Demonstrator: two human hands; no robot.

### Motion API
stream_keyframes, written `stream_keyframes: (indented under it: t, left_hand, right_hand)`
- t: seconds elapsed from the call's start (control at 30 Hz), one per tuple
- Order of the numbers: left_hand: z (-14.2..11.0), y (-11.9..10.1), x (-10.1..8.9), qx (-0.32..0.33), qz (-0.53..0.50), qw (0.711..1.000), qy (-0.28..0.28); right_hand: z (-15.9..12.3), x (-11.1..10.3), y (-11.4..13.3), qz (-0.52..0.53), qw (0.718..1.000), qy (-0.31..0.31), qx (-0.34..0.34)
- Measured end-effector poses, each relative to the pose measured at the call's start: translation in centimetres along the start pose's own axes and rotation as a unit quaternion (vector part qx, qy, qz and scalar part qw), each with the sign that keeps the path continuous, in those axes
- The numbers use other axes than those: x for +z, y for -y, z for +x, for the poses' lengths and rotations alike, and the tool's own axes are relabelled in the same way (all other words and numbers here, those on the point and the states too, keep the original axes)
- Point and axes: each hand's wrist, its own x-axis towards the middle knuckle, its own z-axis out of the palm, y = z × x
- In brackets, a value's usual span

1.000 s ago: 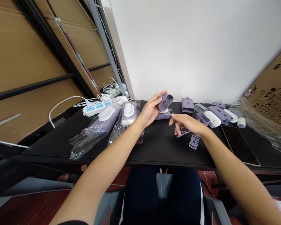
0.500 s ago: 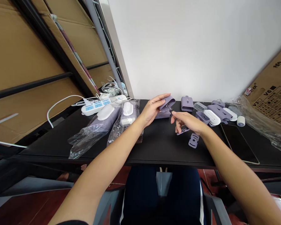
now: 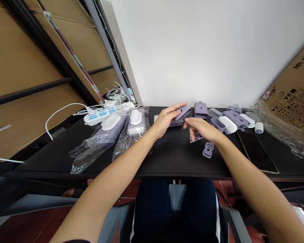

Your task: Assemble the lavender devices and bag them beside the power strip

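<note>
In my left hand [image 3: 164, 120] is a small purple plastic housing [image 3: 184, 112], tilted, gripped between thumb and fingers. Just behind and below it lies another purple part with a perforated side [image 3: 176, 124]. My right hand [image 3: 202, 129] is close to the housing's right end, its thumb and index fingertips together and the other fingers curled. Whatever those fingertips pinch is too small or hidden to make out. A thin purple piece [image 3: 197, 138] shows under the right hand, partly covered. Nearer me, a flat purple plate with curved slots [image 3: 208, 150] rests on the black table [image 3: 177, 162].
Left are bagged purple-and-white devices [image 3: 136, 123] and a power strip [image 3: 101, 114] with tangled cables. To the right, purple housings [image 3: 201, 110], white oval covers [image 3: 228, 124], a white roll-shaped piece [image 3: 258, 128] and a phone [image 3: 257, 152] lie near clear plastic and a carton [image 3: 294, 91].
The view has shifted slightly. The housing in my left hand has turned a little, and its opening shows less. My right fingertips stay close beside it.
</note>
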Motion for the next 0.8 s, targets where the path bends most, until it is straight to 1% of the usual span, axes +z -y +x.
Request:
stream_keyframes:
  t: [0.17, 0.33, 0.47, 0.63, 0.8]
  left_hand:
    - [-0.2, 0.4, 0.3, -0.013, 0.001, 1.000, 0.010]
    - [-0.5, 0.5, 0.6, -0.012, 0.001, 0.999, 0.033]
    - [-0.3, -0.1, 0.0, 0.005, 0.027, 0.999, 0.044]
    - [0.3, -0.6, -1.1, 0.019, 0.044, 0.999, 0.020]
    - [0.4, -0.6, -1.5, 0.023, 0.040, 0.999, 0.023]
  right_hand:
    - [0.0, 0.0, -0.2, -0.003, 1.000, -0.004, -0.009]
    - [0.1, 0.1, -0.2, -0.010, 1.000, -0.002, 0.007]
    - [0.0, -0.1, -0.1, -0.025, 1.000, -0.005, 0.013]
    - [-0.1, -0.1, 0.1, -0.032, 0.999, 0.007, 0.014]
    - [0.0, -0.1, 0.0, -0.026, 1.000, 0.010, 0.008]
